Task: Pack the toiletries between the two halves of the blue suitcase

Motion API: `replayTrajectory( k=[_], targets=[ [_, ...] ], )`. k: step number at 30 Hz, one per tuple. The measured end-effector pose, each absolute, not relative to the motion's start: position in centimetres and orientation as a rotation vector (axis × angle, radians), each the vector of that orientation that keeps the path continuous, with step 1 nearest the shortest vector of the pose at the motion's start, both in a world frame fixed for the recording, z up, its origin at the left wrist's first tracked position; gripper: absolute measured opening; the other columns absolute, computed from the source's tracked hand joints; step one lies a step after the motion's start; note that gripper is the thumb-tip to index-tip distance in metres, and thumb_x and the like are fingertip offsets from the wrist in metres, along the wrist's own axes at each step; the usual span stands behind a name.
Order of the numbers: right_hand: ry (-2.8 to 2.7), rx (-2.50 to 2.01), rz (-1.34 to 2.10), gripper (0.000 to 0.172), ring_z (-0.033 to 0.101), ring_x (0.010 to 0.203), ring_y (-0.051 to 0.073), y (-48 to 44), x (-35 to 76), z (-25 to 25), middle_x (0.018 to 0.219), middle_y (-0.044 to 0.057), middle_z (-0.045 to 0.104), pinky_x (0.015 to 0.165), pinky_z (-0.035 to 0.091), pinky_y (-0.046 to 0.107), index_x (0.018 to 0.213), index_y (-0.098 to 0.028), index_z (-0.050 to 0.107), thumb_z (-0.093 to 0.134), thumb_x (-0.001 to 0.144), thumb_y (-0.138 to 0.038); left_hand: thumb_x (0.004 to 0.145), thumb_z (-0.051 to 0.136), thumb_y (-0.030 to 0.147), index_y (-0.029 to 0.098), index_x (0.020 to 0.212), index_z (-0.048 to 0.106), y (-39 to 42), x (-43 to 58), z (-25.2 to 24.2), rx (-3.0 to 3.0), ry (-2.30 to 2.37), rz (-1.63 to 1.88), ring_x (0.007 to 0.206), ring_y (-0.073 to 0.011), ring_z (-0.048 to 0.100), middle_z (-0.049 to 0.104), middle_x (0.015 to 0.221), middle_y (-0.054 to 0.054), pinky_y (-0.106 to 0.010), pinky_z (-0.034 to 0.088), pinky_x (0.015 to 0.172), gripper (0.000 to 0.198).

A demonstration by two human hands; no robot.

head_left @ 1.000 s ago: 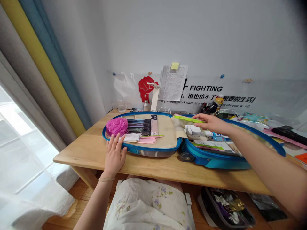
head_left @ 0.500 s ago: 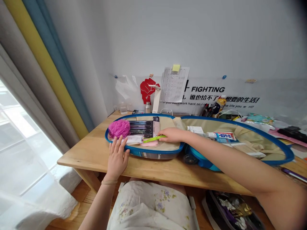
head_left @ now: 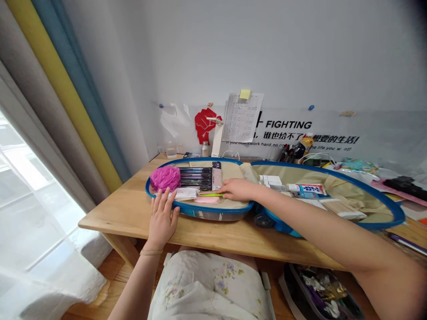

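Note:
A blue-rimmed suitcase (head_left: 200, 210) lies open on the wooden table. Its left half holds a purple bath puff (head_left: 166, 178), a pack of dark toothbrushes (head_left: 196, 178), a white packet (head_left: 185, 193) and a pink item (head_left: 207, 200). My right hand (head_left: 238, 190) reaches into this half, fingers closed on the end of a bright green item (head_left: 211, 194) lying low beside the pink one. My left hand (head_left: 163, 218) rests with fingers spread over the near left rim, just below the puff. Toothpaste (head_left: 313, 190), white boxes (head_left: 271, 179) and a cotton swab pack (head_left: 343, 208) sit in the right half.
A wooden table (head_left: 116, 213) carries the suitcase. Behind it stand a small jar (head_left: 205, 149), a white lamp (head_left: 217, 140) and a yellow-capped bottle (head_left: 306, 143). A purple pen (head_left: 408, 243) lies at the right. Below the table is a bin (head_left: 328, 289) with wrappers.
My right hand has moved slightly left and lower with the green item, which now lies flatter against the contents. My left hand has hardly moved.

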State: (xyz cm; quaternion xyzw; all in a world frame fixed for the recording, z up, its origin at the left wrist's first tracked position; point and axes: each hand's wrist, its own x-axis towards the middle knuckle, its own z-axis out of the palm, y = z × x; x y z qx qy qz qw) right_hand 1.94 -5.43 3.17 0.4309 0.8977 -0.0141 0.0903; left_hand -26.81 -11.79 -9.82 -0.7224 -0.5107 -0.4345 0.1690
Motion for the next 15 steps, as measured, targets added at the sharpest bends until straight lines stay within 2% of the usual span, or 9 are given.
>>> replayTrajectory(
  k=[8, 11, 15],
  targets=[
    [2.800, 1.305, -0.034, 0.047, 0.059, 0.119, 0.026, -6.8, 4.5, 5.9, 0.130, 0.011, 0.065, 0.103, 0.046, 0.040, 0.135, -0.021, 0.063, 0.044, 0.094, -0.034, 0.101, 0.039, 0.035, 0.021, 0.146, 0.046, -11.6, -26.9, -10.1, -2.065, -1.469, -1.246, 0.150, -0.0303, 0.026, 0.045, 0.153, -0.013, -0.056, 0.020, 0.121, 0.049],
    [2.863, 1.501, -0.077, 0.051, 0.060, 0.119, 0.027, -7.8, 9.0, 7.8, 0.132, 0.010, 0.064, 0.105, 0.046, 0.043, 0.133, -0.023, 0.063, 0.041, 0.094, -0.046, 0.101, 0.039, 0.035, 0.021, 0.146, 0.047, -11.6, -26.9, -10.1, -2.060, -1.458, -1.247, 0.149, -0.0303, 0.027, 0.046, 0.153, -0.013, -0.055, 0.020, 0.121, 0.048],
    [2.640, 1.795, -0.237, 0.061, 0.060, 0.122, 0.032, -9.1, 16.2, 8.4, 0.135, 0.009, 0.063, 0.106, 0.046, 0.047, 0.133, -0.026, 0.064, 0.050, 0.083, -0.059, 0.101, 0.038, 0.034, 0.021, 0.146, 0.046, -11.6, -26.9, -10.1, -2.062, -1.460, -1.250, 0.150, -0.0301, 0.027, 0.045, 0.153, -0.014, -0.055, 0.019, 0.122, 0.048]
  ],
)
